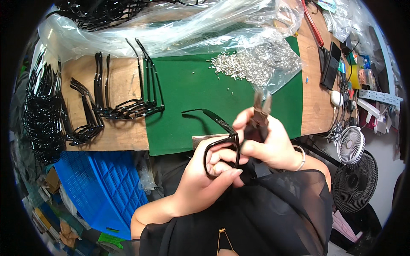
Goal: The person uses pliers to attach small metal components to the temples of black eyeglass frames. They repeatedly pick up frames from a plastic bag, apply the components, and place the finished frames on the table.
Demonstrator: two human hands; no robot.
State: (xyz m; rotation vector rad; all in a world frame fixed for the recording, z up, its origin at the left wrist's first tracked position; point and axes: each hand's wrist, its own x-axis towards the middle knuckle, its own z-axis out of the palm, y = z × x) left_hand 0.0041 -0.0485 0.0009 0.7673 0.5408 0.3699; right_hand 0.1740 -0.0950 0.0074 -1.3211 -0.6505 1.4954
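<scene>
Bright, light source unclear | white glare on plastic sheet, 11 o'clock | soft shadow on green mat, centre | pliers blurred, 2 o'clock | edges bowed toward black rim, 3 and 9 o'clock

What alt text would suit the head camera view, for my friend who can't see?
A person's left hand has a black eyeglass frame in its grip, while the right hand holds blurred pliers. Beyond, small silvery pieces lie on a green mat, with more black eyeglass frames heaped at the left.
</scene>
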